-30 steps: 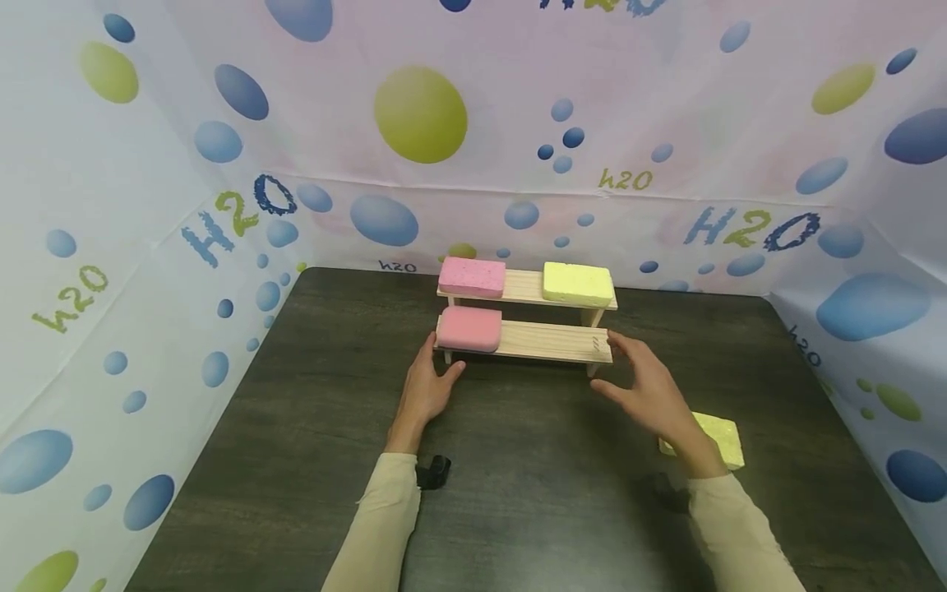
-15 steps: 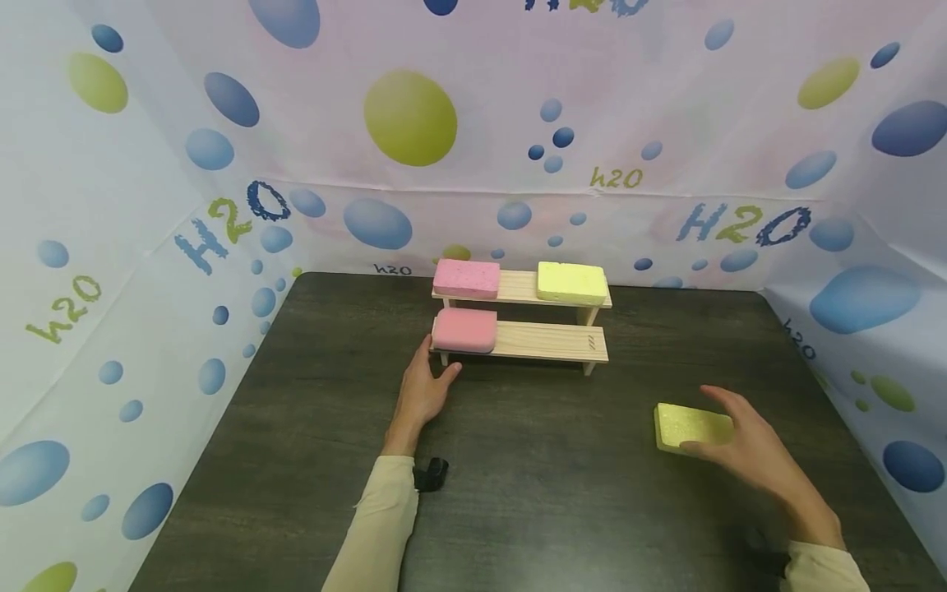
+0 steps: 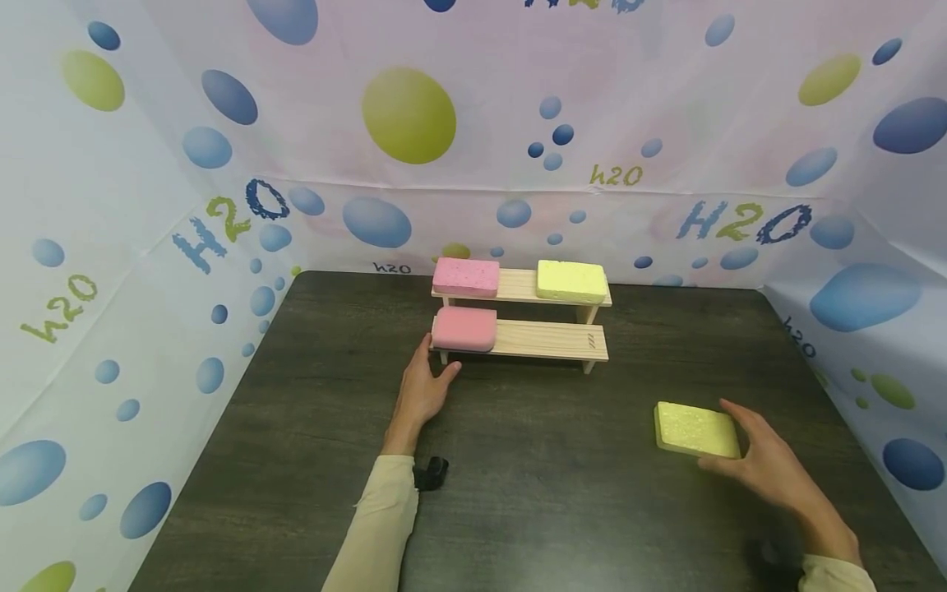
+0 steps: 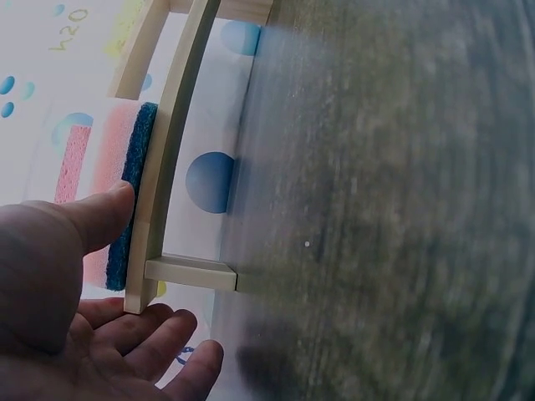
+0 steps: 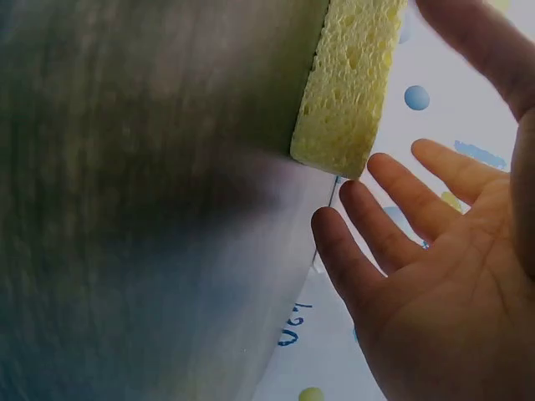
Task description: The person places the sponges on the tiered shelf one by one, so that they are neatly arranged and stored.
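Note:
My left hand [image 3: 422, 393] is at the left end of the lower wooden shelf [image 3: 551, 339]. In the left wrist view its loosely bent fingers [image 4: 150, 338] lie at the shelf's end, and the thumb is by a pink sponge [image 4: 117, 167] with a dark blue scouring layer underneath. That sponge sits on the shelf's left part. On the right, my right hand [image 3: 769, 460] spreads its thumb and fingers around the right end of a yellow sponge [image 3: 695, 429] lying on the table. The right wrist view shows the fingers extended beside the porous yellow sponge [image 5: 347, 92]; whether they touch it, I cannot tell.
Behind the lower shelf, a higher wooden shelf [image 3: 516, 285] holds a pink sponge [image 3: 466, 277] at left and a yellow sponge [image 3: 571, 281] at right. The dark table [image 3: 533, 469] ends at a bubble-patterned backdrop [image 3: 629, 107] at the back and sides.
My right hand has left the lower shelf's right end and moved right and nearer to the yellow sponge on the table. The left hand has stayed at the shelf's left end.

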`<state>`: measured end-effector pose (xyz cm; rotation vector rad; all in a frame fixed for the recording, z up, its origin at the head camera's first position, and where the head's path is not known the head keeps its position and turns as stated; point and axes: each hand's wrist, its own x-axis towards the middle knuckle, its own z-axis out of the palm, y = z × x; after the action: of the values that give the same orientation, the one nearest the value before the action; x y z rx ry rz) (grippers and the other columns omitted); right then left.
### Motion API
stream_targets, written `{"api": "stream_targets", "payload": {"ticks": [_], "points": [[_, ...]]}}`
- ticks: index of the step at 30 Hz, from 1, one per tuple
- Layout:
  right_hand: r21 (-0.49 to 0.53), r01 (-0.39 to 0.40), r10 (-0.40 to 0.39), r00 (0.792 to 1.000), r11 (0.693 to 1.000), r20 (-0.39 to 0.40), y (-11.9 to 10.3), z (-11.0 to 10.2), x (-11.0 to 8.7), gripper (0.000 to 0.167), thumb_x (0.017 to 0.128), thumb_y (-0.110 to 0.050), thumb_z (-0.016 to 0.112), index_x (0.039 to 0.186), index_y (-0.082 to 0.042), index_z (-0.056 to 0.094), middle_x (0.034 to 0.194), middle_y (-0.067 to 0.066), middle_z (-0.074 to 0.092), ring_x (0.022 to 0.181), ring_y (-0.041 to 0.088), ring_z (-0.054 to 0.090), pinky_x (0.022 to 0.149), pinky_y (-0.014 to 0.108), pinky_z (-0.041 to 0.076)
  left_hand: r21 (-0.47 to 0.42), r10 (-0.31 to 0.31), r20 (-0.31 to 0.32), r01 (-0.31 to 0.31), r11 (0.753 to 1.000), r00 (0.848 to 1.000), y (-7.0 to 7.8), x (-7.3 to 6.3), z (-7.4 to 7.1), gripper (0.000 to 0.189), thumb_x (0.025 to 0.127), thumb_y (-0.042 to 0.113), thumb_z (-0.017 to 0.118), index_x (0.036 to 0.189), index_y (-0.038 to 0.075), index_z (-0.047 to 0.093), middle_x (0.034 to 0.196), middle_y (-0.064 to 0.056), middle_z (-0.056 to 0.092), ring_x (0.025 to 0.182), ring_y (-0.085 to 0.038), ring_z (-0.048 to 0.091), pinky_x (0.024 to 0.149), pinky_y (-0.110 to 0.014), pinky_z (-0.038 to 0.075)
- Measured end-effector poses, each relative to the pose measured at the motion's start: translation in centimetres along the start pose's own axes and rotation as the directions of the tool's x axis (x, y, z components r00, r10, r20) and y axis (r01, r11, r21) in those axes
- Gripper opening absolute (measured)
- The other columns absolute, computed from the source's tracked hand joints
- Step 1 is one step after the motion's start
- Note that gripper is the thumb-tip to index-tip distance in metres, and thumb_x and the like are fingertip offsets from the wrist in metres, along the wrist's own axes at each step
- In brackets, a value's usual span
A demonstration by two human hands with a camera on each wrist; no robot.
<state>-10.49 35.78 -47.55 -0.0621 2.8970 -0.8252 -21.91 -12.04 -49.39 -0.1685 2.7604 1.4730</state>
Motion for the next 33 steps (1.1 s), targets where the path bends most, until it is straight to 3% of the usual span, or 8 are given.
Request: {"api": "stream_targets", "payload": {"ticks": [17,24,33], "points": [[-0.091,-0.025,0.025,1.0,0.996,-0.001,0.2,0.5,0.6,0.099,0.076,-0.033,0.081,0.144,0.015,0.028,0.137,0.042,0.031,0.117,0.058,0.038,0.088,0.068,0.038,-0.022,0.001,0.008,-0.001,1.0,1.0,0.0,-0.1,0.0,0.079,0.094,0.034,0.063,0.155,0.01,0.019,0.155,-0.015,0.034,0.143,-0.033,0.034,0.114,-0.055,0.031],[-0.097,0.036,-0.042,0.998,0.995,-0.055,-0.4,0.6,1.0,0.093,0.077,-0.035,0.08,0.14,0.015,0.034,0.134,0.038,0.037,0.115,0.055,0.042,0.086,0.064,0.04,-0.017,0.0,0.001,0.0,1.0,1.0,-0.1,-0.1,0.0,0.079,0.094,0.035,0.063,0.155,0.009,0.019,0.157,-0.014,0.032,0.144,-0.033,0.034,0.115,-0.054,0.03],[-0.084,0.137,-0.148,0.979,0.987,-0.138,-3.9,-0.1,3.7,0.083,0.076,-0.019,0.082,0.139,0.012,0.039,0.135,0.034,0.039,0.117,0.051,0.044,0.087,0.063,0.041,-0.013,-0.011,0.003,0.011,1.0,1.0,0.0,0.0,0.0,0.078,0.094,0.034,0.063,0.155,0.011,0.02,0.156,-0.014,0.033,0.144,-0.032,0.034,0.115,-0.054,0.03]]}}
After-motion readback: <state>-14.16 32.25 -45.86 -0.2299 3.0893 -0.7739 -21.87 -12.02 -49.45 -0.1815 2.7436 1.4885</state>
